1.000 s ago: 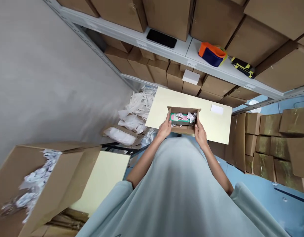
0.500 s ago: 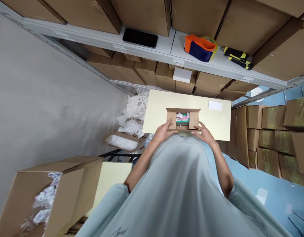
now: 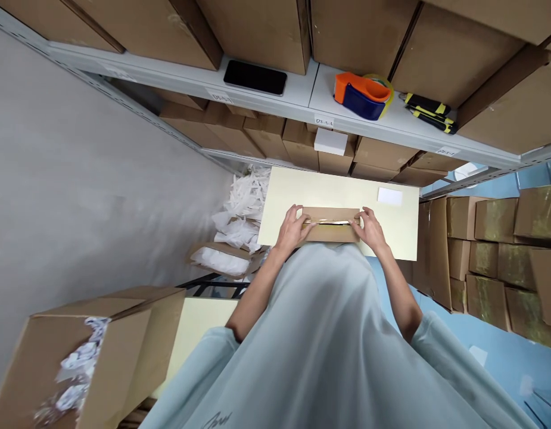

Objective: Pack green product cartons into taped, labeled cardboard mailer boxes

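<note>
Both hands, left hand (image 3: 292,226) and right hand (image 3: 370,226), press spread fingers flat on the flaps of a small cardboard box (image 3: 331,224) on the pale table (image 3: 391,229); closing neatly likely needs even pressure along the narrow seam.

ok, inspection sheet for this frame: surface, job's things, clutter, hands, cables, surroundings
Surface: cream table, mostly bare.
Job's things: small carton on the table, top flaps folded down, narrow seam gap showing.
Clutter: white card on the table; phone, tape gun, cutter on the shelf.
Hands: left hand and right hand press the flaps at either end.
Cables: nothing seen.
Surroundings: stacked boxes, open box of paper fill, white bags on the floor.
</note>
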`<action>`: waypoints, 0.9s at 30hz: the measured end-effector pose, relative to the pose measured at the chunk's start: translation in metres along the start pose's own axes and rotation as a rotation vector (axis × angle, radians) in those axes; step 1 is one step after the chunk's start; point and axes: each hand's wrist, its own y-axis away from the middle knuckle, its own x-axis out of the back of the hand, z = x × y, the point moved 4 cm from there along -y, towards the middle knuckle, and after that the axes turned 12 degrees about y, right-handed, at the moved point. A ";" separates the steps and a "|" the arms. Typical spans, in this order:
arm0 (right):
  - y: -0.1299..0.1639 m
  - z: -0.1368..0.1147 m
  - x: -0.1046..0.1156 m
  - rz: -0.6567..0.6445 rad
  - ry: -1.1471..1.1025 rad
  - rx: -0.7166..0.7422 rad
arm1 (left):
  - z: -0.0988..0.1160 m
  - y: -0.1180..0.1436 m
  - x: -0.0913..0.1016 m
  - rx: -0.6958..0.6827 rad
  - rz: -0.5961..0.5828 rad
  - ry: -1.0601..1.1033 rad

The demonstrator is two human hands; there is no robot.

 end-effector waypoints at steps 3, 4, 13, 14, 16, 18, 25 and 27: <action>0.001 0.004 -0.025 -0.062 -0.063 -0.054 | -0.017 0.005 -0.015 0.162 0.059 0.108; 0.001 0.004 -0.034 -0.075 -0.084 -0.084 | -0.022 0.005 -0.021 0.210 0.067 0.147; 0.003 0.005 -0.061 -0.119 -0.169 -0.163 | -0.034 0.004 -0.039 0.338 0.027 0.214; 0.003 0.006 -0.060 -0.116 -0.171 -0.164 | -0.035 0.004 -0.038 0.336 0.032 0.213; 0.003 0.007 -0.059 -0.115 -0.174 -0.159 | -0.035 0.004 -0.036 0.337 0.038 0.204; 0.000 0.007 -0.056 -0.117 -0.169 -0.140 | -0.034 0.000 -0.035 0.317 0.036 0.192; -0.023 0.018 -0.035 -0.070 -0.104 -0.088 | -0.023 -0.029 -0.034 0.227 0.022 0.156; -0.027 0.022 -0.036 -0.085 -0.082 -0.101 | -0.022 -0.035 -0.039 0.240 0.003 0.142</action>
